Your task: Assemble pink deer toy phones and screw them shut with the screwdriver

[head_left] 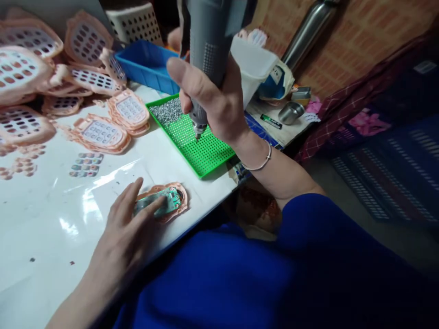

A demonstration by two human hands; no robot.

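My right hand (224, 103) is wrapped round a grey electric screwdriver (210, 41), held upright with its bit pointing down over a green perforated tray (206, 157). A heap of small silver screws (167, 111) lies in the tray's far left corner. My left hand (121, 233) has its fingers spread and rests on a green circuit board (174, 196). That board sits inside a peach plastic shell (185, 199) near the table's front edge. The hand hides part of both pieces.
Peach shells with grilles (24, 68) are piled at the left, beside stacked keypad shells (99, 135) and small coloured keypads (86, 164). Behind the tray stand a blue bin (147, 68) and a white container (254, 64). A metal cup (291, 113) is at the right.
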